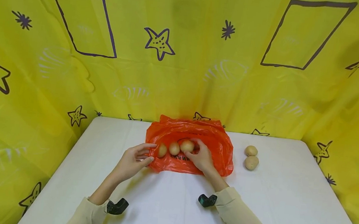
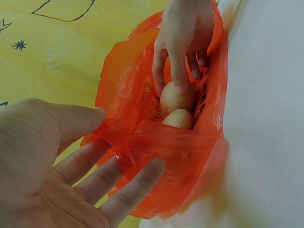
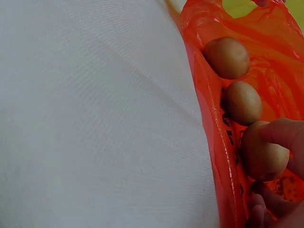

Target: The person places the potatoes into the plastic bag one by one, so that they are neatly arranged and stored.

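A red plastic bag lies on its side at the back of the table, its mouth spread toward me. Three potatoes sit in a row inside: the left potato, the middle potato and the right potato. My right hand reaches in and grips the right potato between thumb and fingers. My left hand holds the bag's left edge, with thin plastic lying between its digits in the left wrist view. Red film partly covers the left potato from above.
Two more potatoes, a farther one and a nearer one, touch each other on the white table to the right of the bag. A yellow patterned curtain rises directly behind the table and along both sides.
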`<state>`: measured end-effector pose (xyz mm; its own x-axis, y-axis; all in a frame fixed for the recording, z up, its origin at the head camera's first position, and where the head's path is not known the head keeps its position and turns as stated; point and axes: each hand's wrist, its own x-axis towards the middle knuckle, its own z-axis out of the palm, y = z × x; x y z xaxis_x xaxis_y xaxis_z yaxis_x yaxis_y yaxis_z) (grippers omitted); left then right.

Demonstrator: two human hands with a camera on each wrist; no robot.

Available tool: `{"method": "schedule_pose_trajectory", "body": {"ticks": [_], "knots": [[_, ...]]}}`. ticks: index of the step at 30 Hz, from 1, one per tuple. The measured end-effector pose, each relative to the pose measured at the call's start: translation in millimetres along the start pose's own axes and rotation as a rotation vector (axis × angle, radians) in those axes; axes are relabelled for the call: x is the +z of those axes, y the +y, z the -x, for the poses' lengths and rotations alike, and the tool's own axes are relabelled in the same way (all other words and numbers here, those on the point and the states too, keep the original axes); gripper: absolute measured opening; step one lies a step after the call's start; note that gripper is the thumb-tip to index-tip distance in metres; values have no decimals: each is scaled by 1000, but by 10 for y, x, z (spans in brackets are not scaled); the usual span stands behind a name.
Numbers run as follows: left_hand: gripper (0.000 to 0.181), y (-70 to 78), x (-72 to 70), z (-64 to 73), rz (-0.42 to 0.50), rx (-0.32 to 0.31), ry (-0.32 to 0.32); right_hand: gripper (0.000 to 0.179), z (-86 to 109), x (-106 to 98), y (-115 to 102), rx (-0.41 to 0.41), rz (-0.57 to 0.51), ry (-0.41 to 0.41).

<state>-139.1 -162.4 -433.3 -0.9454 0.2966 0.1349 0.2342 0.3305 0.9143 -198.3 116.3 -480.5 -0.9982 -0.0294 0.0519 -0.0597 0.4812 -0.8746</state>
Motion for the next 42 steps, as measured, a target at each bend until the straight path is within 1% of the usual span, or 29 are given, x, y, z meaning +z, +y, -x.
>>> {"method": "schedule_pose_trajectory", "body": {"ticks": [4, 8, 14, 20, 27, 33, 42], "knots": [[42, -3, -1, -2, 2, 7, 3, 57, 11, -6, 8, -6, 6, -8], [43, -10, 0, 4, 16, -7, -3, 59, 42, -22, -14, -21, 25, -33], [43, -8, 5, 12, 8, -13, 1, 63, 110, -50, -118, -80, 62, -79], [42, 1, 6, 12, -4, -2, 4, 66, 179, -86, -224, -99, 129, -92], [42, -2, 5, -11, -10, 15, 1, 65, 260, -152, -273, -217, 98, -107], [41, 5, 6, -20, -8, 27, 0, 64, 364, -241, -324, -291, 74, -123], [42, 6, 8, -11, -23, 11, 3, 66, 489, -377, -424, -469, 66, -76]]}}
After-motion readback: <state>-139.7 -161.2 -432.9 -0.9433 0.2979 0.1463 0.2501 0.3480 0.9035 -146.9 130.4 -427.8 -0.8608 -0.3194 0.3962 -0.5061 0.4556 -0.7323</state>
